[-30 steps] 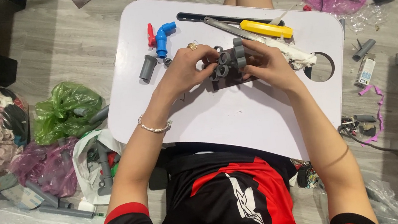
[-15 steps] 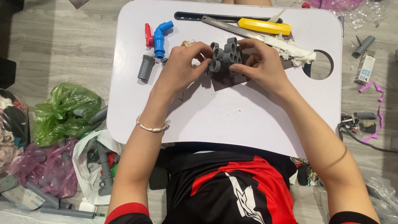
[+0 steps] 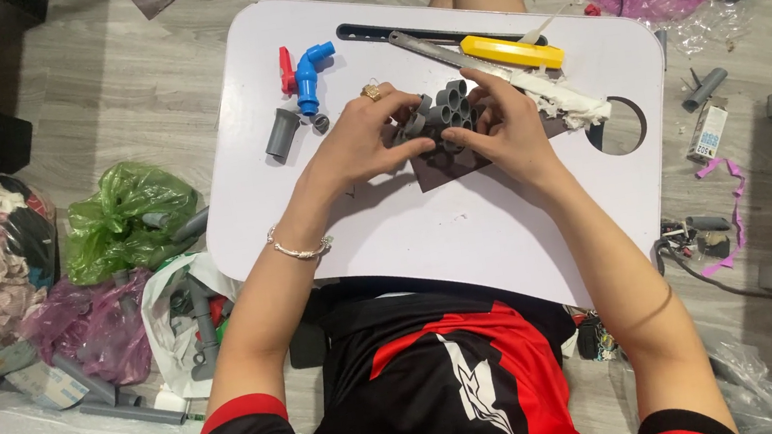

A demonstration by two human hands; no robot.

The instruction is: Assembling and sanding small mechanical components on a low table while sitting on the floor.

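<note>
A cluster of short grey pipe pieces [image 3: 440, 114] is gripped from both sides, approx. mid-table [image 3: 427, 232], over a dark sheet [image 3: 448, 162]: left hand [image 3: 359, 142] fingers curled on it, right hand [image 3: 504, 124] fingers likewise. A blue elbow fitting [image 3: 310, 77] is seen nearby, w/ a yellow-handled tool [image 3: 511, 51] beside.

Both forearms reach forward and converge at the middle. The left hand [image 3: 359, 142] and right hand [image 3: 505, 129] face each other, fingers curled inward, closed in a grip.
</note>
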